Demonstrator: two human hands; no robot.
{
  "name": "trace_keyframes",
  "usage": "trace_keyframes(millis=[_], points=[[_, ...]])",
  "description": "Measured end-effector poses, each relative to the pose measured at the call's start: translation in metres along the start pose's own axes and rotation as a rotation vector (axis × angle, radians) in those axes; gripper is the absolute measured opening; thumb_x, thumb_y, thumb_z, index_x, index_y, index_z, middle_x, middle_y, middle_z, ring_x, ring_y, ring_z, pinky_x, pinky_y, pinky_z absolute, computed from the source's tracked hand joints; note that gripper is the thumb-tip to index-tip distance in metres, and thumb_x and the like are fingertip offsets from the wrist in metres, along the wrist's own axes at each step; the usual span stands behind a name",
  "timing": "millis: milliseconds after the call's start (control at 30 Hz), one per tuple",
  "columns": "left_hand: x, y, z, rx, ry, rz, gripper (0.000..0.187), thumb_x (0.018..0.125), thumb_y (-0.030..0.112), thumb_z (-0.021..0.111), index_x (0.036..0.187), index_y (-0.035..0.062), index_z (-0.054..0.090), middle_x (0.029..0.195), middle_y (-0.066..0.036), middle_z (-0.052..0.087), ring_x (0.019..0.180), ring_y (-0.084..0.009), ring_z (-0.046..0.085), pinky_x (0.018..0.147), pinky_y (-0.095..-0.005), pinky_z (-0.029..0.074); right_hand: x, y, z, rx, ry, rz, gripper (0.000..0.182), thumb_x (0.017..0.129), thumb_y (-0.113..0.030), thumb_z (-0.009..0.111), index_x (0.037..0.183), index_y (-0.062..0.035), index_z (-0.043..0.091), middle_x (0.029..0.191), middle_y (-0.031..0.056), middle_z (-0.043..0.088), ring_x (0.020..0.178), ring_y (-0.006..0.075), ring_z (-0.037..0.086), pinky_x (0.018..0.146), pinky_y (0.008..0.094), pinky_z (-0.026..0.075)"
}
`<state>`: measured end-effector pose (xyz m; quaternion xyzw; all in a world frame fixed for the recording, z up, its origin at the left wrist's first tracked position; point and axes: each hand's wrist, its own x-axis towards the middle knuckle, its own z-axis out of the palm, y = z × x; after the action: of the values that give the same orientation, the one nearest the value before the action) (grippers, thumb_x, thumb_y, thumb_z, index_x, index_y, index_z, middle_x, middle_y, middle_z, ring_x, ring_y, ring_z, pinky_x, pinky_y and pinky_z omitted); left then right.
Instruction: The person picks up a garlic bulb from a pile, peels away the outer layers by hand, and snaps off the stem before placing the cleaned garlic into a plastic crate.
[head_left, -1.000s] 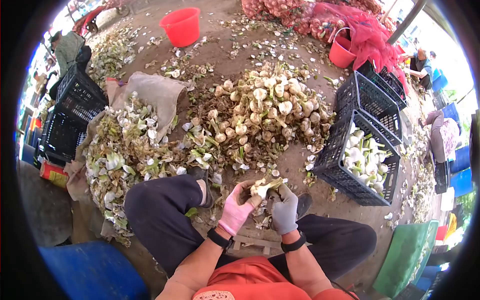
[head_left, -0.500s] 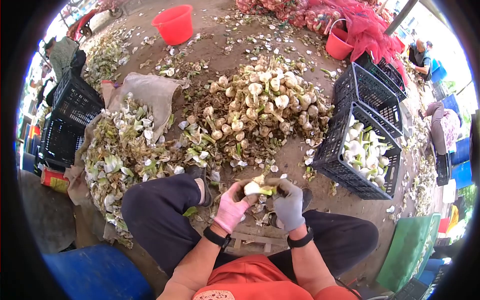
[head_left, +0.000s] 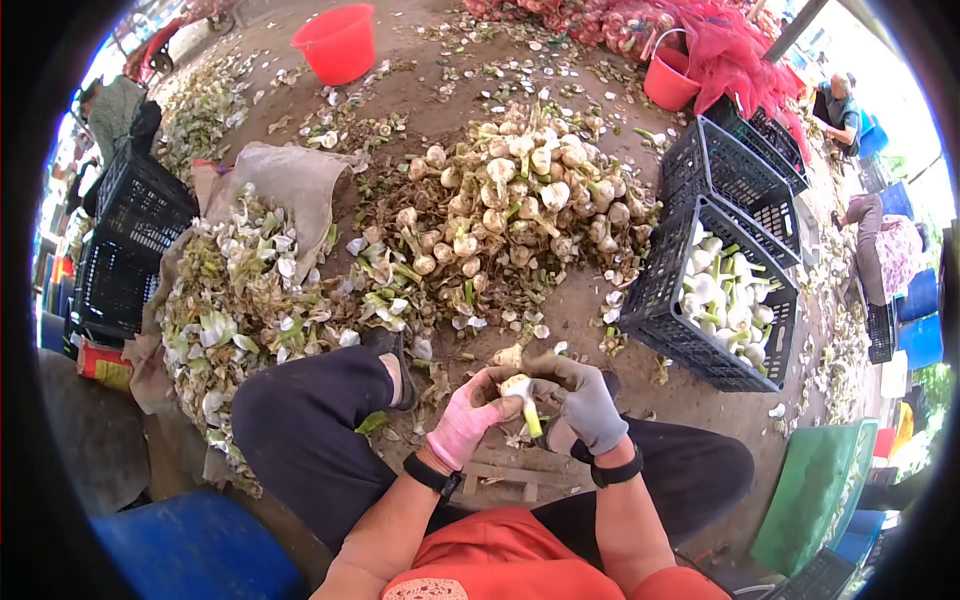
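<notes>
A garlic bulb [head_left: 517, 386] is held between my hands in front of my lap, its cut green stem pointing down. My left hand [head_left: 470, 413], in a pink glove with a dirty thumb, is closed around the bulb from the left. From the right, my right hand [head_left: 585, 402] in a grey glove pinches the bulb with its soiled fingertips. Just beyond my hands, a pile of untrimmed garlic bulbs [head_left: 535, 185] with dry roots lies on the ground. To the right, a black crate [head_left: 690, 340] holds peeled white garlic [head_left: 725, 300] with green stems.
Garlic peelings [head_left: 230, 330] are heaped at left beside a burlap sack [head_left: 285, 190]. More black crates [head_left: 725, 175] stand at right. Red buckets [head_left: 340, 48] and red net sacks [head_left: 720, 60] are farther back. Other people sit at both sides, one at the far right [head_left: 838, 115].
The garlic bulb has been turned, so its stem swings from pointing right to pointing down. My right hand has shifted its fingers onto the bulb.
</notes>
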<state>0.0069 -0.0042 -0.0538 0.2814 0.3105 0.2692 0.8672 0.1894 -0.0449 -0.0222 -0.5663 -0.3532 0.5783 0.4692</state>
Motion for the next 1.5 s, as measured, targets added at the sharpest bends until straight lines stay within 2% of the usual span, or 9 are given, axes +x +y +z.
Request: trace_keyframes(millis=[467,633,700,767,933,1167,1233,1333,1500], points=[[-0.005,0.009,0.001,-0.203,-0.093,-0.128,0.052,0.083,0.017,0.07,0.128,0.0008,0.049,0.117,-0.011,0.059,0.106,-0.0211,0.06,0.093,-0.0378,0.049,0.001,0.004,0.005,-0.461,0.129,-0.172,0.012,0.082,0.0,0.06,0.094,0.0004,0.065,0.074,0.008,0.064,0.071,0.0141,0.059,0.068,0.0274,0.048],[-0.01,0.016,0.005,-0.245,-0.151,-0.031,0.053,0.083,0.005,0.067,0.132,0.0012,0.045,0.115,-0.009,0.059,0.105,-0.0199,0.06,0.093,-0.0326,0.048,0.007,0.023,-0.012,-0.661,0.282,-0.112,0.028,0.078,0.007,0.054,0.102,-0.0017,0.064,0.096,0.0112,0.063,0.082,0.021,0.062,0.075,0.029,0.047],[-0.007,0.012,0.002,-0.26,-0.107,-0.061,0.057,0.08,0.001,0.07,0.131,0.0016,0.044,0.113,-0.007,0.057,0.103,-0.0182,0.06,0.091,-0.031,0.049,0.006,0.021,-0.007,-0.531,0.266,-0.269,0.034,0.078,0.011,0.053,0.108,0.001,0.062,0.106,0.0056,0.059,0.088,0.0102,0.057,0.073,0.0225,0.047],[-0.002,0.004,0.001,0.002,-0.025,0.052,0.064,0.074,0.003,0.074,0.131,0.0034,0.044,0.117,-0.008,0.058,0.105,-0.0194,0.059,0.094,-0.0315,0.048,-0.006,0.006,-0.001,-0.074,0.079,-0.115,0.034,0.08,0.004,0.062,0.113,-0.0041,0.063,0.109,0.0106,0.06,0.09,0.0207,0.061,0.081,0.0284,0.047],[-0.001,0.004,0.003,0.287,0.057,0.103,0.068,0.07,-0.002,0.073,0.131,0.0024,0.044,0.115,-0.006,0.058,0.103,-0.0132,0.057,0.093,-0.0298,0.048,-0.011,-0.015,0.018,-0.545,0.015,-0.23,0.015,0.081,-0.008,0.067,0.096,-0.0049,0.069,0.088,0.013,0.065,0.082,0.0296,0.063,0.075,0.0348,0.05],[-0.003,0.007,0.009,0.348,0.024,0.168,0.076,0.065,0.003,0.083,0.131,0.0055,0.045,0.101,-0.003,0.06,0.094,-0.0112,0.058,0.085,-0.027,0.05,0.018,0.055,-0.027,-0.897,0.375,0.07,0.019,0.074,-0.013,0.066,0.093,-0.0132,0.068,0.091,0.0124,0.067,0.086,0.0302,0.065,0.074,0.0385,0.051],[-0.009,0.004,0.005,0.328,0.09,0.147,0.078,0.064,0.002,0.084,0.132,0.0056,0.045,0.101,-0.003,0.06,0.094,-0.0116,0.059,0.084,-0.0266,0.05,0.008,0.061,-0.032,-0.848,0.414,-0.242,0.026,0.074,-0.006,0.065,0.1,-0.0096,0.068,0.101,0.0137,0.066,0.095,0.0301,0.063,0.081,0.0374,0.05],[0.006,-0.008,0.001,0.488,0.174,0.182,0.077,0.064,0.001,0.082,0.131,0.0034,0.046,0.099,-0.003,0.06,0.091,-0.0109,0.059,0.083,-0.0262,0.05,-0.004,0.027,-0.005,-0.3,0.163,-0.217,0.029,0.076,-0.002,0.066,0.105,-0.0065,0.067,0.107,0.0146,0.064,0.1,0.0303,0.061,0.085,0.0363,0.05],[0.005,0.004,0.009,0.842,0.252,0.103,0.069,0.064,0.005,0.078,0.127,0.0043,0.051,0.098,-0.005,0.066,0.085,-0.0108,0.062,0.079,-0.0253,0.051,-0.014,0.004,0.02,-0.65,0.002,-0.234,0.023,0.078,-0.009,0.07,0.101,-0.0063,0.068,0.1,0.0125,0.065,0.094,0.0303,0.062,0.08,0.0368,0.05]])
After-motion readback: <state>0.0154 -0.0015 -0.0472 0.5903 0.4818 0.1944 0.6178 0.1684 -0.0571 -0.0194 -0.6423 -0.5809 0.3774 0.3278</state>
